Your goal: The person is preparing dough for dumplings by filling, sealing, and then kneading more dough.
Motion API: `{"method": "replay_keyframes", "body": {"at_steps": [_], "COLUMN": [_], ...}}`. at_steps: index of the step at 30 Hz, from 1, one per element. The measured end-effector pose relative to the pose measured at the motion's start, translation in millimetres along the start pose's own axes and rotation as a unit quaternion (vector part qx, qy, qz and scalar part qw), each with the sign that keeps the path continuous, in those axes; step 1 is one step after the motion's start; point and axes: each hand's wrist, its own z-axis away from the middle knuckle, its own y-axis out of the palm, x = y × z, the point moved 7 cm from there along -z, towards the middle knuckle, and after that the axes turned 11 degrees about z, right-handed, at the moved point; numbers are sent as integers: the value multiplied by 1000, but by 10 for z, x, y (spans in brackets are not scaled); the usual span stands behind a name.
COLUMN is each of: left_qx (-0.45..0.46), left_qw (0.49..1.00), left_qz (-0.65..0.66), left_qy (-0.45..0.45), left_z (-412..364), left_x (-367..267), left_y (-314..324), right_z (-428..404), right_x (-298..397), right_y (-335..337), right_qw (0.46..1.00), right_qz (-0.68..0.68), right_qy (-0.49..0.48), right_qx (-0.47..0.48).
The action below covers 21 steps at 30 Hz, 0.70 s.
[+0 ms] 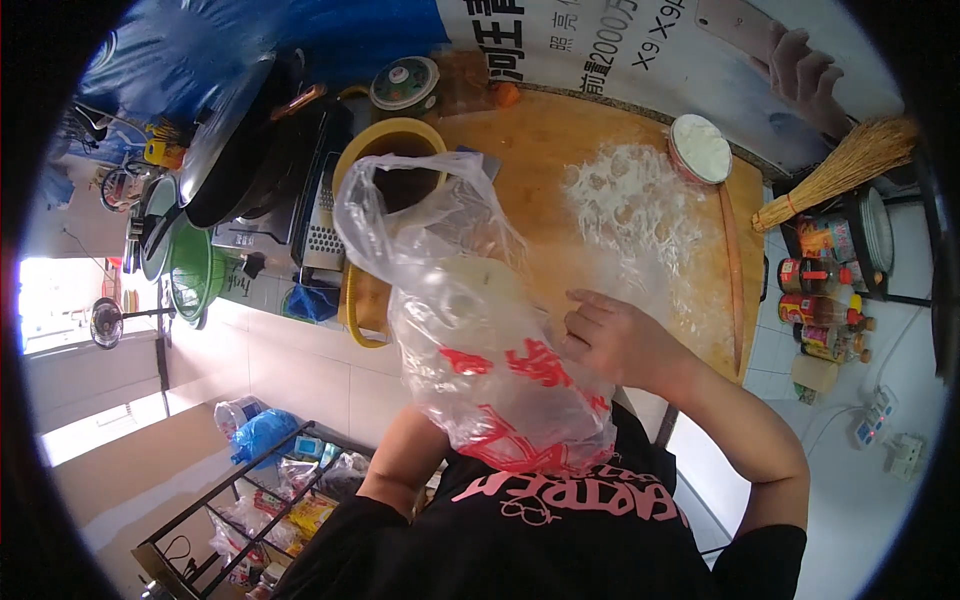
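Note:
A clear plastic bag [480, 315] with red printing bulges in front of my chest, its loose handles spread toward the far side. Something pale fills it, but the plastic blurs what it is. My left forearm [409, 454] runs up behind the bag, which hides the left hand. Beside the bag's right side is my right hand [607, 337], fingers bent and slightly apart, nothing visible in them; whether the fingertips touch the plastic is unclear. Beyond lies a wooden board [540, 124] strewn with white flour [630, 202]. A bowl of white powder [701, 146] stands at its far right corner.
A thin wooden rolling pin [731, 277] lies along the board's right edge. Left of the board are a yellow-rimmed bucket [431, 131], a grater [325, 236] and a wok [251, 165]. A straw brush [832, 172] and several bottles [814, 277] stand to the right.

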Motion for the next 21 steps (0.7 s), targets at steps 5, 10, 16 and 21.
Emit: {"method": "replay_keyframes", "body": {"at_steps": [5,10,16,21], "left_qx": [-29,-105,-219,-200], "left_qw": [998,978,915,878], "left_qz": [1,-13,-118,-317], "left_qy": [-50,-181,-319,-298], "left_z": [46,76,136,140], "left_x": [8,51,-98,-346], "left_y": [-22,-63,-146,370], "right_z": [16,174,219,285], "right_x": [-243,-502,-236,-117], "right_y": [99,734,815,783], "right_qw": [940,710,636,593], "right_qz": [-295,-589,-691,-709], "right_qy": [166,382,319,329], "right_qx": [37,-46,-129,-194]}}
